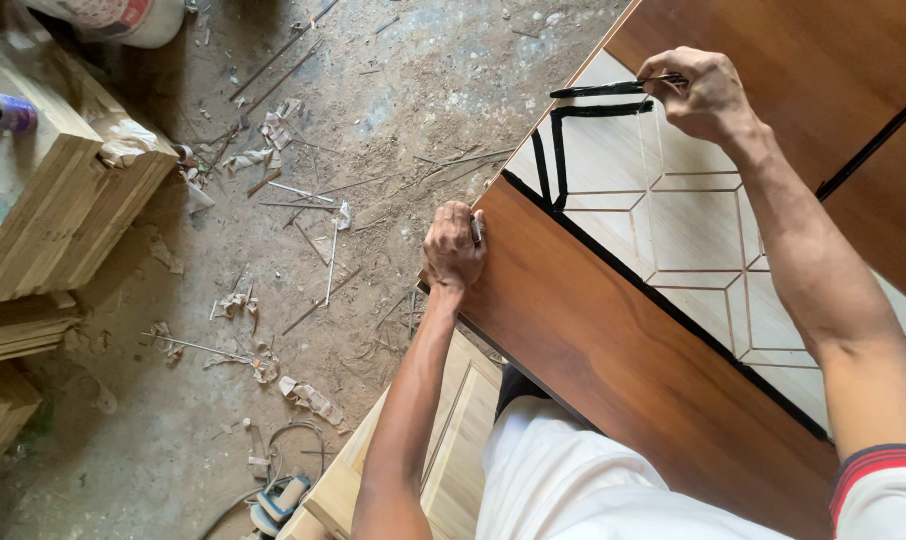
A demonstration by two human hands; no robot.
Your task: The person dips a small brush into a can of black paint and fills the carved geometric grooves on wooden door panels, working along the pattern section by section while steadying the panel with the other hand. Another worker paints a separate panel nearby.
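- The right hand (708, 95) pinched a thin black strip (613, 89) between fingertips, held just above the pale inlaid panel (693, 230) near the far corner of the wooden door (613, 340); the grip was narrow and closed on the strip's right end.
- The left hand (453, 248) was clenched at the door's left edge, apparently closed on a small dark-and-light object (476, 230); what this object was could not be told.
- Done, as judged from the panel: black filling (558, 150) lay in the grooves at the far corner, as 2 short parallel runs and 1 line along the top; a black line (673, 310) also bordered the panel's long edge against the brown veneer.
- Left, as judged: the remaining geometric grooves (718, 290) across the panel showed bare brown lines, so most of the pattern appeared unfilled.
- Surroundings: the dusty floor (273, 300) carried scattered offcuts and slivers; stacked wooden boards (63, 220) stood at the left.
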